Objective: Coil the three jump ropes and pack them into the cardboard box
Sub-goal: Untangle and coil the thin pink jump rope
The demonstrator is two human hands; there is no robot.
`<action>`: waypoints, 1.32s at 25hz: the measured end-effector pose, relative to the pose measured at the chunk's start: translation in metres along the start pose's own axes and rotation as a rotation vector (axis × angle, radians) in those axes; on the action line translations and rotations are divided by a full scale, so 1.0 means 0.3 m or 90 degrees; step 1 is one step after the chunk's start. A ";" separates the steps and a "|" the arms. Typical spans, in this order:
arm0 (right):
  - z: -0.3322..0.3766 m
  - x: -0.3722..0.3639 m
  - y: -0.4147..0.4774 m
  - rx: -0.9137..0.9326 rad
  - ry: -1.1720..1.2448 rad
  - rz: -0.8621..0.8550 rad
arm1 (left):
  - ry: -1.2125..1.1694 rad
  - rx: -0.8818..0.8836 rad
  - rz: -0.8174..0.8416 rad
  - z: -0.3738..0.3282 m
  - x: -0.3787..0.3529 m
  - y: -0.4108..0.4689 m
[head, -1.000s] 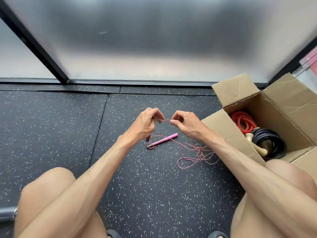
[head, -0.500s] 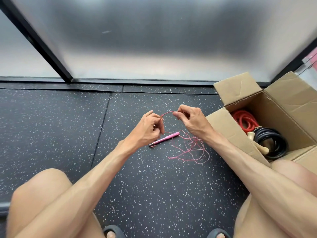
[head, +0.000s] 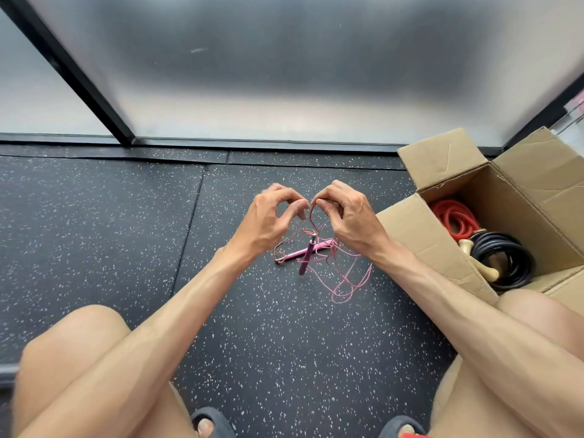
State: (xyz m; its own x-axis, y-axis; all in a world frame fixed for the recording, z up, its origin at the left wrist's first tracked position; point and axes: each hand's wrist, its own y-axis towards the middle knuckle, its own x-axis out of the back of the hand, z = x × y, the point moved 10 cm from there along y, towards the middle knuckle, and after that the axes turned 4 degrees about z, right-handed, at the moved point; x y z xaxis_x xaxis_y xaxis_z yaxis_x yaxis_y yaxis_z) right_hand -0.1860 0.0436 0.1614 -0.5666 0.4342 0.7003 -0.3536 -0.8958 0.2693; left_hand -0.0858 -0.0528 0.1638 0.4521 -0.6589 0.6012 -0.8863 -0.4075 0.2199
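Speckled black floor (head: 126,248): right hand (head: 347,216) pinches the thin pink jump rope (head: 370,271), its tangle beside the cardboard box (head: 420,235); left hand (head: 271,216) curls close, grip unclear. Slack strands could knot around the crossed handles (head: 295,256) when pulled.

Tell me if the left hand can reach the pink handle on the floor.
Probably yes: the left hand hovers close to the pink handle, with only loose pink cord near it.
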 end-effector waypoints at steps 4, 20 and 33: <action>0.028 0.016 0.010 0.020 0.013 -0.022 | -0.192 0.107 0.042 0.036 -0.064 -0.007; -0.253 -0.146 -0.073 -0.261 0.110 0.186 | -0.858 0.218 0.155 -0.003 -0.001 0.027; 0.089 -0.344 -0.173 -0.057 0.003 0.447 | -0.655 0.229 -0.367 0.233 0.227 -0.019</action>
State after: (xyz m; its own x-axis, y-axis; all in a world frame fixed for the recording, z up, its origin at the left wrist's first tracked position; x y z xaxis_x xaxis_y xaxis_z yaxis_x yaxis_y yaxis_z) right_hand -0.0893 0.0428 0.0928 -0.6868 -0.2426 0.6852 0.0368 -0.9530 -0.3006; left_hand -0.0430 -0.1397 0.1498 0.7806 -0.4495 -0.4343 -0.5263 -0.8475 -0.0689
